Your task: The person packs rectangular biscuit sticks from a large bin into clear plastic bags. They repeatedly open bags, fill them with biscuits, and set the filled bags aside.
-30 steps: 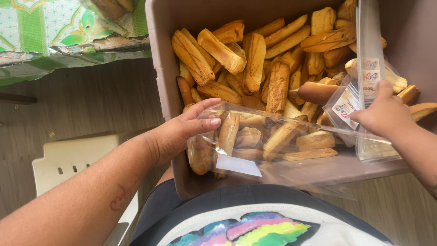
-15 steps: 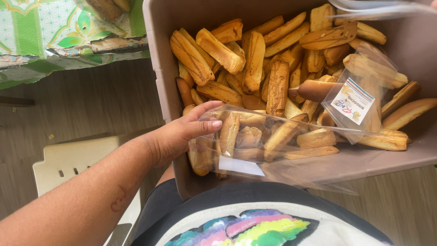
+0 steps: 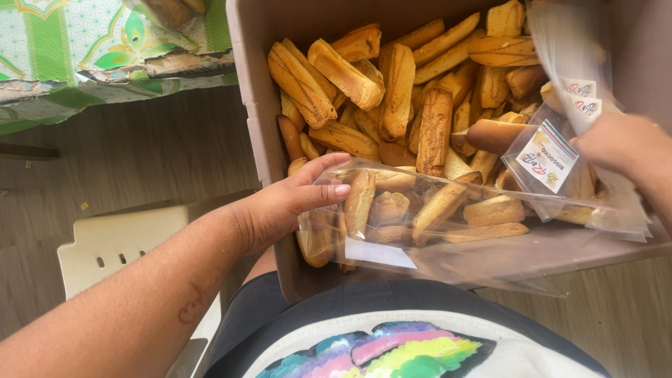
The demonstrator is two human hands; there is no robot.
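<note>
The filled clear bag [image 3: 420, 217] lies across the box's near edge [image 3: 490, 259], its end grasped by the left hand [image 3: 287, 206], thumb flat on top, while the right hand [image 3: 623, 147] pinches empty bags [image 3: 560, 150].

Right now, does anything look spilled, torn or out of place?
Nothing spilled. The filled clear bag lies across the bin under the left hand; the table covering's edge at upper left looks torn and peeling.

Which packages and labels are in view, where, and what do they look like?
Filled clear bag: lying on the box's near edge, held by the left hand, full of golden bread sticks.
White label: plain rectangle, on that bag's lower side.
Empty clear bags: right side, at the right hand.
Sticker: white rectangle with red and green stripes, on an empty bag.
</note>
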